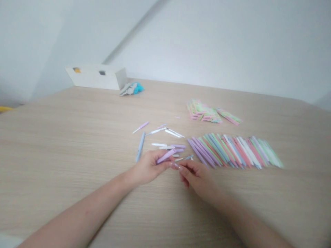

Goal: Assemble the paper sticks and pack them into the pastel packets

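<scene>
Wall: the pale wall [222,44] is rising behind everything, with a dark diagonal line running down it toward the box.
Worktop: the wood-grained worktop [64,137] is spreading under both forearms and carrying all the loose things.
Box: the long white box [93,79] is standing at the far left edge, its front showing a yellow and a dark opening.
Row: the row of coloured sticks [234,151] is lying slanted to the right of the hands, running from purple through green, blue, red and white to pale green.
Left hand: the left hand [150,167] is closing around the lilac barrel, thumb and fingers clamped on it.
Right hand: the right hand [199,179] is pinching with thumb and fingertips together on the small lilac piece, just beside the left fingertips.
Packets: the pink-and-green packets [200,111] are sitting stacked beyond the row, and one single packet [229,116] is lying beside them.
Cloth: the grey-and-blue cloth [130,89] is lying crumpled beside the box.
Blue stick: the blue stick [140,147] is lying left of the left hand.
Barrel: the lilac barrel [166,156] is pointing up and right out of the left hand, above the worktop.
White pieces: the slim white pieces [174,133] are lying scattered beyond the hands.
Small piece: the small lilac piece [176,165] is showing between both hands' fingertips, too blurred to make out its shape.
</scene>
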{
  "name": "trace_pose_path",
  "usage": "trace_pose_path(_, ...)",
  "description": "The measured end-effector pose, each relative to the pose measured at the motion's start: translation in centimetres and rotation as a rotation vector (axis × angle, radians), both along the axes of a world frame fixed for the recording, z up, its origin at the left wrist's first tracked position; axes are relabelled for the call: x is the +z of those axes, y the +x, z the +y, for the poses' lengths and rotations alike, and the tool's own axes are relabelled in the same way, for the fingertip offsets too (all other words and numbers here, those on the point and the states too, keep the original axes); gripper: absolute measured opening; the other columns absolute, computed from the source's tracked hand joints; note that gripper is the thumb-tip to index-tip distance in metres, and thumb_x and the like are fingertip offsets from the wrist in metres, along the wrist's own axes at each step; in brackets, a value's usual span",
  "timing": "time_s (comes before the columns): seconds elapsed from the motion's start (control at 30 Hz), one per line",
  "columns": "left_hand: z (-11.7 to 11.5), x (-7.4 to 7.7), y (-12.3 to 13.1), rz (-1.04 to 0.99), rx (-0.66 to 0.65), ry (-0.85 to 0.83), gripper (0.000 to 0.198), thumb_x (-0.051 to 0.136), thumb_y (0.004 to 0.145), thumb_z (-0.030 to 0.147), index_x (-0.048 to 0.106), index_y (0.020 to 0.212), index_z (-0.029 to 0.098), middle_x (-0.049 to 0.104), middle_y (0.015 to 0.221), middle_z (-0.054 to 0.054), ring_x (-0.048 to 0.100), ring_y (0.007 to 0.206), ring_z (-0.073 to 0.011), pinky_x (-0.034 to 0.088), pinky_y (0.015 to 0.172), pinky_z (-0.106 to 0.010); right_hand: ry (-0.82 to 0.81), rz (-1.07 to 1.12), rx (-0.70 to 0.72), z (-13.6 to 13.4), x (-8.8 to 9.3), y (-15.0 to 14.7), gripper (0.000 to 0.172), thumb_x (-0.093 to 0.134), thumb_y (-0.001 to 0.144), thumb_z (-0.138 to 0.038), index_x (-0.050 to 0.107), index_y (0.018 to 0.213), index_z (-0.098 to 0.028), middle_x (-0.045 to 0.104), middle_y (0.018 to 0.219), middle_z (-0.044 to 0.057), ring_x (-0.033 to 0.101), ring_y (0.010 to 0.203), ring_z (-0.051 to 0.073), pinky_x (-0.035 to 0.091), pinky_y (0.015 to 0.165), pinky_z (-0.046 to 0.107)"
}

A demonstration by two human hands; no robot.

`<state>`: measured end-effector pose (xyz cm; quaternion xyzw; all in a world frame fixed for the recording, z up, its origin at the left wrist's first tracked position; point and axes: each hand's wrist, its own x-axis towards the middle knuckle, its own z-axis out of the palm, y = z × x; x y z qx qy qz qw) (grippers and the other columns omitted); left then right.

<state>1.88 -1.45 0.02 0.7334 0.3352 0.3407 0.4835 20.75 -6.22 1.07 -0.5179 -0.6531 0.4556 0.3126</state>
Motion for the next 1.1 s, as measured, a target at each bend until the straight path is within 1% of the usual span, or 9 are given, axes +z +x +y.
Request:
trace_pose_path(0.1, 0.0, -0.3, 0.0, 0.013, 0.015, -0.001, 0.02, 0.062, 0.08, 0.032, 0.067, 0.085, 0.014, 0.066, 0.078, -0.003, 0.061, 0.075, -0.0143, 0.046, 0.069, -0.023, -0.018, 0.029, 0.002, 0.0, 0.0, -0.1, 0.02, 0.047, 0.089, -0.029, 0.059, 0.081, -0.016, 0.053, 0.057, -0.004, 0.049, 0.049, 0.008, 0.038, 0.048, 0.02)
trace_pose_path(0.23, -0.2, 0.2, 0.1, -0.012, 0.012, -0.033, 0.018, 0.062, 0.08, 0.031, 0.066, 0.083, 0.013, 0.067, 0.076, -0.003, 0.061, 0.071, -0.0133, 0.045, 0.065, -0.021, -0.064, 0.109, 0.032, 0.0, -0.1, 0.0, 0.022, 0.047, 0.089, -0.033, 0.059, 0.081, -0.016, 0.055, 0.059, -0.003, 0.051, 0.049, 0.008, 0.041, 0.049, 0.021)
trace_pose_path(0.37, -0.1, 0.8, 0.0, -0.072, 0.026, -0.093, 0.017, 0.06, 0.082, 0.029, 0.065, 0.084, 0.013, 0.067, 0.073, -0.002, 0.055, 0.055, -0.0085, 0.04, 0.051, -0.018, -0.131, 0.266, 0.075, 0.2, -0.2, 0.3, 0.024, 0.05, 0.087, -0.038, 0.06, 0.091, -0.017, 0.059, 0.062, -0.002, 0.053, 0.05, 0.009, 0.043, 0.049, 0.022)
trace_pose_path(0.47, -0.1, 0.9, 0.0, -0.106, 0.014, -0.141, 0.018, 0.059, 0.082, 0.029, 0.063, 0.086, 0.012, 0.067, 0.07, -0.002, 0.046, 0.044, -0.005, 0.035, 0.043, -0.016, -0.152, 0.315, 0.093, 0.4, -0.5, 0.5, 0.025, 0.053, 0.085, -0.04, 0.061, 0.091, -0.017, 0.06, 0.063, -0.002, 0.054, 0.05, 0.009, 0.043, 0.05, 0.022)
trace_pose_path(0.57, 0.0, 0.8, 0.0, -0.122, 0.013, -0.171, 0.02, 0.06, 0.081, 0.031, 0.061, 0.086, 0.012, 0.066, 0.07, -0.001, 0.04, 0.039, -0.003, 0.033, 0.039, -0.016, -0.142, 0.324, 0.071, 0.5, -0.8, 0.6, 0.022, 0.056, 0.084, -0.039, 0.06, 0.089, -0.018, 0.06, 0.063, -0.002, 0.054, 0.051, 0.009, 0.043, 0.05, 0.022)
trace_pose_path(0.73, 0.0, 1.0, -0.2, -0.147, 0.029, -0.236, 0.025, 0.061, 0.079, 0.035, 0.058, 0.087, 0.012, 0.065, 0.073, -0.003, 0.041, 0.037, -0.0027, 0.033, 0.035, -0.016, -0.144, 0.422, 0.016, 0.5, -1.2, 0.8, 0.018, 0.061, 0.08, -0.033, 0.056, 0.09, -0.019, 0.059, 0.06, -0.004, 0.052, 0.048, 0.008, 0.04, 0.046, 0.02)
trace_pose_path(0.87, -0.1, 1.2, -0.3, -0.166, 0.009, -0.25, 0.027, 0.064, 0.077, 0.036, 0.059, 0.087, 0.011, 0.066, 0.076, -0.004, 0.041, 0.037, -0.0024, 0.033, 0.035, -0.016, -0.193, 0.548, 0.06, 0.4, -1.1, 1.0, 0.013, 0.058, 0.082, -0.029, 0.052, 0.089, -0.02, 0.061, 0.065, -0.003, 0.053, 0.048, 0.008, 0.038, 0.043, 0.019)
trace_pose_path(1.0, -0.3, 1.0, -0.1, -0.124, -0.01, -0.246, 0.028, 0.063, 0.078, 0.037, 0.061, 0.088, 0.011, 0.057, 0.059, 0.002, 0.04, 0.038, -0.0035, 0.034, 0.036, -0.016, -0.289, 0.577, 0.083, 0.1, -0.5, 0.8, 0.013, 0.055, 0.084, -0.031, 0.049, 0.089, -0.02, 0.061, 0.073, -0.002, 0.045, 0.045, 0.005, 0.03, 0.04, 0.017)
trace_pose_path(1.1, -0.5, 0.9, 0.0, -0.071, -0.021, -0.238, 0.028, 0.063, 0.079, 0.037, 0.063, 0.088, 0.011, 0.047, 0.051, 0.006, 0.039, 0.039, -0.004, 0.034, 0.037, -0.015, -0.25, 0.454, 0.056, -0.1, 0.1, 0.3, 0.021, 0.056, 0.084, -0.038, 0.051, 0.091, -0.019, 0.055, 0.068, -0.004, 0.035, 0.042, 0.003, 0.024, 0.038, 0.017)
